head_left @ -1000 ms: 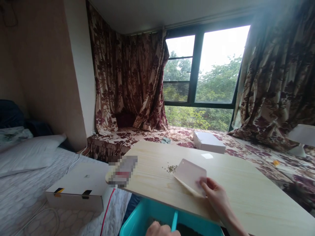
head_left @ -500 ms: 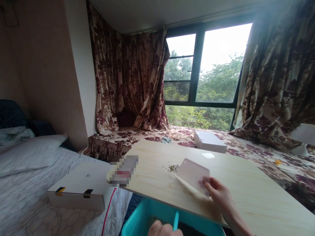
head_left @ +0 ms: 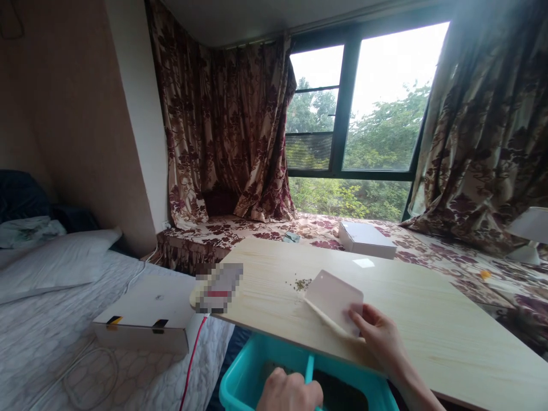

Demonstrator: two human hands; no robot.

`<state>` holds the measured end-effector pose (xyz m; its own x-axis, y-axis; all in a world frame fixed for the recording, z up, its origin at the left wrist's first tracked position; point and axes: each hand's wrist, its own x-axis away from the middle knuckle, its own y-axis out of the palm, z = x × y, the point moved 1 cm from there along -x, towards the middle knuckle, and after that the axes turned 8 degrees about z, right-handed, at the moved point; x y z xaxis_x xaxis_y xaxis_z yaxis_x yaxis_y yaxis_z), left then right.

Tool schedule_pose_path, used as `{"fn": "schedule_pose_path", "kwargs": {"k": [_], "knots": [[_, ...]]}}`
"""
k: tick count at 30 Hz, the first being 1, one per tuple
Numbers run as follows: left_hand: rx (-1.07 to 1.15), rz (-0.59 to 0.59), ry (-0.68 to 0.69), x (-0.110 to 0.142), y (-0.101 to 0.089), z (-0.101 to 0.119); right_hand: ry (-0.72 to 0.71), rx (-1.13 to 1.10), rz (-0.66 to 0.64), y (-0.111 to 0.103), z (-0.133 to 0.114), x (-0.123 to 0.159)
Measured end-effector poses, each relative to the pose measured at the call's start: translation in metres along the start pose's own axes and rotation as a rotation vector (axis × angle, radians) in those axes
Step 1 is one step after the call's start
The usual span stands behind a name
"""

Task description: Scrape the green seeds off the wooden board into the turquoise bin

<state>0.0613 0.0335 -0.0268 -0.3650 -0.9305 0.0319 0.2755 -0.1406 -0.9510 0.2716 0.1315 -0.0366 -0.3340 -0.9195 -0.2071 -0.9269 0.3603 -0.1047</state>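
Observation:
My right hand [head_left: 379, 331] pinches the near right corner of a thin, translucent whitish plastic scraper [head_left: 331, 299]. The scraper is tilted on the pale wooden tabletop [head_left: 432, 319], its left edge beside a small pile of brownish-green grains [head_left: 302, 283]. Below the table's near edge is a turquoise two-compartment bin [head_left: 240, 371]. My left hand [head_left: 289, 391] is closed at the bin's middle divider, which shows as a bar beside the fingers; its fingertips are hidden. Dark loose material [head_left: 342, 394] lies in the right compartment.
A pixelated flat object [head_left: 220, 288] with a red cable [head_left: 192, 359] lies at the table's left end. A white box [head_left: 145, 311] rests on the bed [head_left: 34, 342]. Another white box [head_left: 367, 240] sits on the window ledge near a lamp [head_left: 531, 234].
The scraper and my right hand have shifted slightly left, nearer the grains. More of my left hand and the bin shows now. The whole view has tilted a little.

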Motion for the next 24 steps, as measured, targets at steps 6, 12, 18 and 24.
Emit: {"fn": "schedule_pose_path", "kwargs": {"k": [6, 12, 18, 24], "knots": [[0.011, 0.02, -0.002, 0.006, -0.005, 0.001, -0.015, 0.028, 0.006, 0.0, 0.008, -0.004], [0.027, 0.033, -0.018, 0.009, -0.013, 0.005, 0.019, -0.033, -0.177, 0.017, -0.007, 0.023], [0.044, 0.026, -0.023, 0.013, -0.023, 0.007, 0.036, -0.03, -0.124, 0.013, -0.023, 0.015], [0.038, -0.015, -0.015, 0.01, -0.025, 0.005, 0.024, 0.015, 0.0, 0.011, -0.018, -0.015]]}}
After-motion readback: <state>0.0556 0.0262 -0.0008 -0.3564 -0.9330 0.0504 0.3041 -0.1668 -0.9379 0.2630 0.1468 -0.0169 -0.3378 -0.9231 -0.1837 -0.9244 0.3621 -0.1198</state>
